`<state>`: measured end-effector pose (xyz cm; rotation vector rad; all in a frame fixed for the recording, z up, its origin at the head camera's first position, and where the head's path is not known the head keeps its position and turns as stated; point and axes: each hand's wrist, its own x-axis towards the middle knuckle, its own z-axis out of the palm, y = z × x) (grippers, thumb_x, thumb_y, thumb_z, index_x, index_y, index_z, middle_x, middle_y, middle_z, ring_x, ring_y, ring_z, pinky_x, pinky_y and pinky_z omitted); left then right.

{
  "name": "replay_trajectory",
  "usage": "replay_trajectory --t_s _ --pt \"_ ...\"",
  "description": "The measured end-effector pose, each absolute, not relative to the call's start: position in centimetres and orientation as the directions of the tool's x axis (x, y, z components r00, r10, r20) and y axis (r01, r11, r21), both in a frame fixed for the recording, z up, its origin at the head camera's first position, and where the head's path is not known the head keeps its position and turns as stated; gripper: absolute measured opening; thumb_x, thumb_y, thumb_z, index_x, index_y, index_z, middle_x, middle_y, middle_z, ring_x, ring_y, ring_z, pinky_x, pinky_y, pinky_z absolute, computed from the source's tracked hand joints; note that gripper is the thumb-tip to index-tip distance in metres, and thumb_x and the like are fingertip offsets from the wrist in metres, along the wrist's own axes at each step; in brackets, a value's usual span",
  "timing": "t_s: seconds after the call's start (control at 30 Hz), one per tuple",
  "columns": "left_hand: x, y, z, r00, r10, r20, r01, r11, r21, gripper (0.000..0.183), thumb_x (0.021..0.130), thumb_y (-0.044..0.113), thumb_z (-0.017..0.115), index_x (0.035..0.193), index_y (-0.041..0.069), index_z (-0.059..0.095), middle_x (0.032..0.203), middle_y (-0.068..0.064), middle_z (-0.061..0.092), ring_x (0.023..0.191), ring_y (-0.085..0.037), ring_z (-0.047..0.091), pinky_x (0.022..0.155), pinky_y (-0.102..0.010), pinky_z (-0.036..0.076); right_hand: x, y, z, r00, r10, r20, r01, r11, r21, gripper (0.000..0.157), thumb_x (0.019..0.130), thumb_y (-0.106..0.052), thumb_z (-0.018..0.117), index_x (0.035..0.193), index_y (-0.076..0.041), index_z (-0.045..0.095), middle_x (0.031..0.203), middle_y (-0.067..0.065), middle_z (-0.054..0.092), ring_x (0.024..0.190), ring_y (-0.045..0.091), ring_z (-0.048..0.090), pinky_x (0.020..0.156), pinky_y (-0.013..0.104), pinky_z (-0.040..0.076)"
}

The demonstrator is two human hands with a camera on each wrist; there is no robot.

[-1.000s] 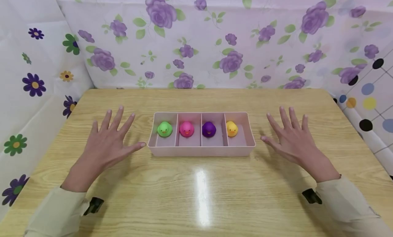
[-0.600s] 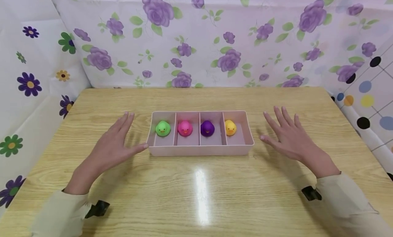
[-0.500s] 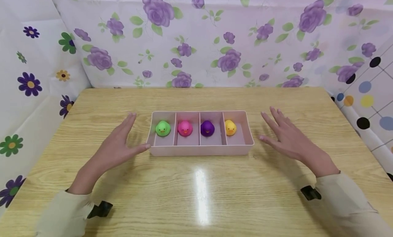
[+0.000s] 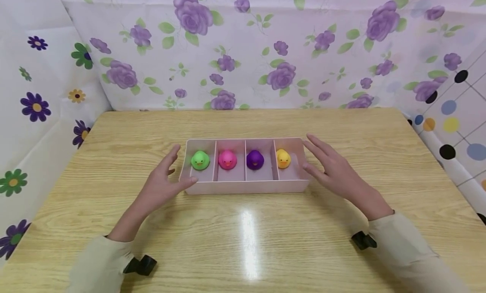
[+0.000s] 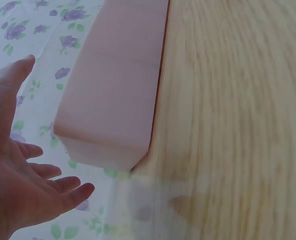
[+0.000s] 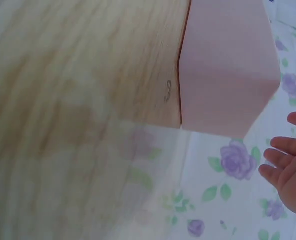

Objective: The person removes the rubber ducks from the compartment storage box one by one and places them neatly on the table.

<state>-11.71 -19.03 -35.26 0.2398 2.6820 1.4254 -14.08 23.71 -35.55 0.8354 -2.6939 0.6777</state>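
Observation:
A pale pink divided box [image 4: 243, 187] lies across the middle of the table. Its compartments hold, from left to right, a green toy duck [image 4: 200, 160], a pink toy duck [image 4: 227, 159], a purple toy duck [image 4: 255, 159] and a yellow toy duck [image 4: 283, 158]. My left hand [image 4: 161, 187] is by the box's left end, thumb over its front corner in the head view. At the opposite end is my right hand [image 4: 336, 172], thumb and fingers spread around the corner. Both wrist views show relaxed fingers apart from the box walls, holding nothing.
The wooden table [image 4: 212, 242] extends on every side of the box. Behind it hangs a cloth with purple roses [image 4: 228, 39]. Patterned sheets also line the left and right sides. A black wrist camera [image 4: 141, 265] sits under the left sleeve.
Both hands have moved inward from wide apart to the two ends of the box. Their spread fingers have turned toward it and drawn closer together. The box and ducks stay put.

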Motion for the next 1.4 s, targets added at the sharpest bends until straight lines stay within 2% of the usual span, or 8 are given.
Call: replay_trajectory --t_s 0.23,0.37,0.6,0.7,0.8,0.97,1.2,1.4 --pt "-12.2 -18.3 -36.1 -0.98 0.193 -0.053 0.034 0.423 0.905 0.097 0.09 0.022 0.075 0.162 0.011 0.011 0.165 -0.016 0.013 0.149 -0.039 0.018 0.114 -0.055 0.028 -14.9 23.0 -35.2 -0.768 -0.508 0.39 -0.638 0.661 -0.396 0.055 0.095 -0.013 0.069 0.145 0.001 0.049 0.15 0.023 0.044 0.133 0.045 0.044 0.102 0.062 0.04" --pt "-12.3 -18.5 -36.2 -0.979 0.189 -0.074 0.008 0.398 0.917 0.097 0.09 0.02 0.074 0.162 0.013 0.009 0.165 -0.017 0.01 0.149 -0.04 0.015 0.115 -0.056 0.026 -16.0 22.4 -34.9 -0.728 -0.546 0.414 -0.685 0.601 -0.412 0.052 0.092 -0.006 0.071 0.14 0.004 0.054 0.144 0.026 0.05 0.125 0.045 0.053 0.098 0.06 0.045" --pt "-12.8 -18.5 -36.5 -0.978 0.197 -0.071 0.011 0.387 0.922 0.098 0.089 0.019 0.074 0.162 0.012 0.009 0.166 -0.017 0.008 0.149 -0.04 0.013 0.115 -0.057 0.024 -17.3 21.8 -34.4 -0.719 -0.591 0.366 -0.694 0.581 -0.425 0.049 0.088 -0.004 0.075 0.133 0.006 0.059 0.137 0.025 0.056 0.106 0.038 0.065 0.08 0.048 0.054" --pt "-13.0 -18.3 -36.5 -0.974 0.206 -0.09 -0.006 0.379 0.925 0.101 0.088 0.018 0.075 0.162 0.013 0.006 0.165 -0.019 0.007 0.148 -0.044 0.016 0.115 -0.057 0.024 -17.5 21.4 -34.3 -0.73 -0.601 0.324 -0.68 0.592 -0.434 0.049 0.089 -0.007 0.075 0.134 0.006 0.059 0.137 0.025 0.056 0.096 0.035 0.066 0.072 0.042 0.052" --pt "-13.1 -18.2 -36.6 -0.972 0.212 -0.105 -0.019 0.372 0.928 0.102 0.088 0.017 0.075 0.162 0.013 0.004 0.165 -0.02 0.007 0.147 -0.046 0.017 0.115 -0.056 0.024 -17.7 21.1 -34.2 -0.746 -0.603 0.283 -0.658 0.6 -0.455 0.048 0.09 -0.007 0.074 0.134 0.007 0.059 0.137 0.025 0.057 0.097 0.036 0.067 0.076 0.043 0.055" --pt "-13.3 -18.1 -36.6 -0.97 0.215 -0.111 -0.026 0.365 0.931 0.103 0.089 0.015 0.074 0.161 0.01 0.001 0.165 -0.02 0.006 0.146 -0.047 0.017 0.114 -0.057 0.024 -18.4 20.5 -34.1 -0.743 -0.63 0.225 -0.641 0.575 -0.507 0.045 0.092 -0.005 0.071 0.134 0.007 0.059 0.133 0.024 0.06 0.107 0.039 0.066 0.091 0.049 0.053" --pt "-13.6 -17.9 -36.8 -0.969 0.215 -0.119 -0.031 0.375 0.927 0.105 0.088 0.017 0.076 0.161 0.011 0.002 0.166 -0.013 0.009 0.147 -0.043 0.019 0.113 -0.056 0.028 -19.2 19.7 -33.9 -0.746 -0.643 0.172 -0.62 0.577 -0.531 0.042 0.089 0.0 0.072 0.13 0.004 0.063 0.127 0.02 0.065 0.11 0.037 0.065 0.091 0.048 0.054" --pt "-13.6 -18.0 -37.0 -0.97 0.21 -0.119 -0.03 0.384 0.923 0.106 0.087 0.018 0.078 0.161 0.012 0.003 0.166 -0.014 0.01 0.148 -0.04 0.017 0.114 -0.057 0.026 -19.7 19.2 -33.7 -0.751 -0.649 0.125 -0.616 0.618 -0.489 0.034 0.089 -0.002 0.073 0.123 -0.001 0.07 0.119 0.015 0.07 0.101 0.03 0.068 0.087 0.046 0.055"
